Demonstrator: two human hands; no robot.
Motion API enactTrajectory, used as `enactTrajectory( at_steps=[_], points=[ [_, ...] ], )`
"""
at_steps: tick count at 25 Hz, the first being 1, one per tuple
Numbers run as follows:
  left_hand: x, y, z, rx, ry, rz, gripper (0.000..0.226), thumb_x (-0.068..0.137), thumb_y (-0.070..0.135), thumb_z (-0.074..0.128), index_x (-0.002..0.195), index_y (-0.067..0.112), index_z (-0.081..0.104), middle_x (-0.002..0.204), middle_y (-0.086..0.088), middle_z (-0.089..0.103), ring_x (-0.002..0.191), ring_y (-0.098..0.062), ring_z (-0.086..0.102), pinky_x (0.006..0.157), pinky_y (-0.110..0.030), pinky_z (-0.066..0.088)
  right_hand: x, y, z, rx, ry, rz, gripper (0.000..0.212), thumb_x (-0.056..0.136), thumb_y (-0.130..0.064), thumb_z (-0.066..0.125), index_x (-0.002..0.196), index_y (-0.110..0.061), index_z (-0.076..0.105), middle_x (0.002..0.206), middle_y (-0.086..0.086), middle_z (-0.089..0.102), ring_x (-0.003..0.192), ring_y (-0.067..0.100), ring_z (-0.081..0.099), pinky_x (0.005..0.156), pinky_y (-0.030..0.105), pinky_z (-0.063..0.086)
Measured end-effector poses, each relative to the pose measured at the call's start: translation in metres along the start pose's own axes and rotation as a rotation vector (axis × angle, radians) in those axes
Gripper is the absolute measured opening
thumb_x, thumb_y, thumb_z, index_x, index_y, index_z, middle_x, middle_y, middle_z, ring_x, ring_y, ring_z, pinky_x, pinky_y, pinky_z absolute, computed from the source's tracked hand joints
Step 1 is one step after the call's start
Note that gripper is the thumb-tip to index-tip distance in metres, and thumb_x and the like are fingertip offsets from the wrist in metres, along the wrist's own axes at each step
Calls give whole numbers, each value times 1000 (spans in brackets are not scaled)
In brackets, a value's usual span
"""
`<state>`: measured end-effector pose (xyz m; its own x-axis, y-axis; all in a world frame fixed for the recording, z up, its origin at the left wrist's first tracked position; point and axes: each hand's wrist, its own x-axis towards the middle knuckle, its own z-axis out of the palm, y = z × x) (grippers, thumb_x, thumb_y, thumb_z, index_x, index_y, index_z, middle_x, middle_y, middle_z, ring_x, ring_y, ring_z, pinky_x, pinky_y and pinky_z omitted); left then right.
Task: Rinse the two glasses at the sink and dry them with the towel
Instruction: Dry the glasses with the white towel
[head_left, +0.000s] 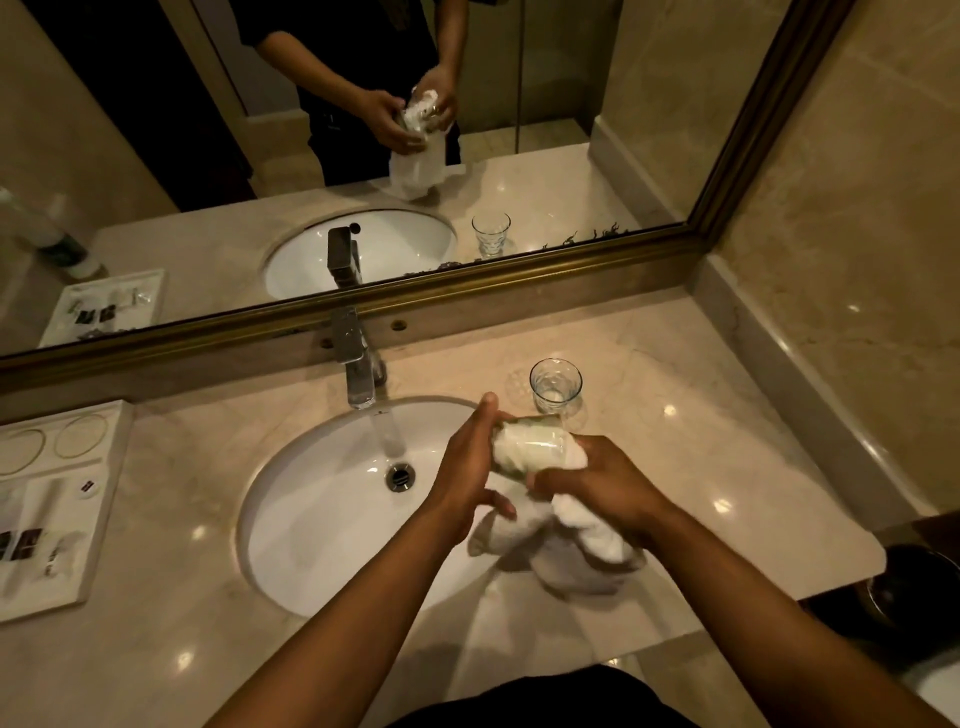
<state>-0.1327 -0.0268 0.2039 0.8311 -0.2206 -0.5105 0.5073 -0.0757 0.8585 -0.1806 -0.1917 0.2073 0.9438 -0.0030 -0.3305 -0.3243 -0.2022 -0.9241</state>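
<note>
One clear glass (527, 444) lies on its side between my hands above the right rim of the sink (291, 519). My left hand (465, 478) grips its base end. A white towel (582, 525) is stuffed into the glass, and my right hand (597, 480) clutches the towel at the mouth; the rest hangs down to the counter. The second glass (555, 385) stands upright on the counter behind my hands. Water runs from the tap (356, 358) into the basin.
A white amenity tray (57, 499) with small items sits on the marble counter (701, 467) at the left. A framed mirror (467, 291) runs along the back. A dark bin (914, 582) stands at the lower right, past the counter's edge.
</note>
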Motion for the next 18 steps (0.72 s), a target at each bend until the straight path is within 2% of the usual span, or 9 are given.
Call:
enactTrajectory(
  at_steps=[3,5,7,9,10,12,13,15,18],
  points=[
    [7,-8,-3,329,132,695,28,89,46,63,97,20,70,97,3,70,88,-7,67,72,-26,54,1,-17,-3,570,-314,234,33,86,-3,66,118,-4,70,115,19,72,109,29,67,101,41,49],
    [10,-5,-3,346,201,836,17,87,33,68,89,16,71,88,5,71,86,-10,67,77,-29,53,-3,-26,-2,676,-443,218,34,86,-1,58,117,-4,68,110,15,73,103,23,69,94,34,54],
    [5,-1,0,196,247,761,11,83,28,67,82,17,70,81,7,72,82,-10,67,77,-30,54,-9,-33,-1,556,-454,152,38,83,4,58,118,-8,67,107,14,74,98,19,70,85,29,56],
    [-3,-4,5,72,284,641,10,82,26,67,77,18,69,77,9,71,78,-9,67,75,-30,54,-17,-43,-4,314,-471,120,42,82,6,67,121,-9,66,115,18,72,100,16,69,88,27,56],
    [-5,-9,7,37,308,558,10,83,24,68,74,18,68,74,8,70,76,-13,67,72,-35,54,-19,-46,-5,158,-497,104,41,83,5,70,120,-11,66,114,13,73,98,11,69,87,25,56],
    [-6,-17,7,-10,343,358,14,82,25,68,69,18,68,69,3,68,70,-31,67,55,-42,51,-22,-51,-5,-216,-487,64,39,82,-8,76,117,-18,65,103,-4,75,93,4,68,87,24,57],
    [-6,-17,8,-36,345,238,16,81,25,67,68,17,67,68,-4,66,63,-38,63,46,-38,47,-21,-51,-3,-402,-452,43,46,78,-18,80,121,-21,63,106,-9,72,96,6,67,92,29,57],
    [-6,-14,10,-72,319,-31,17,81,23,63,67,13,63,65,-12,59,50,-32,53,41,-28,37,-21,-47,9,-667,-375,-16,64,72,-30,82,129,-24,54,120,-6,65,105,14,64,95,36,54],
    [-6,-8,6,-75,225,-325,17,81,26,61,73,11,64,55,-7,56,41,-21,46,44,-22,33,-16,-32,27,-997,-257,-58,71,69,-50,77,129,-26,47,119,-4,62,100,23,64,83,39,55]
  ],
)
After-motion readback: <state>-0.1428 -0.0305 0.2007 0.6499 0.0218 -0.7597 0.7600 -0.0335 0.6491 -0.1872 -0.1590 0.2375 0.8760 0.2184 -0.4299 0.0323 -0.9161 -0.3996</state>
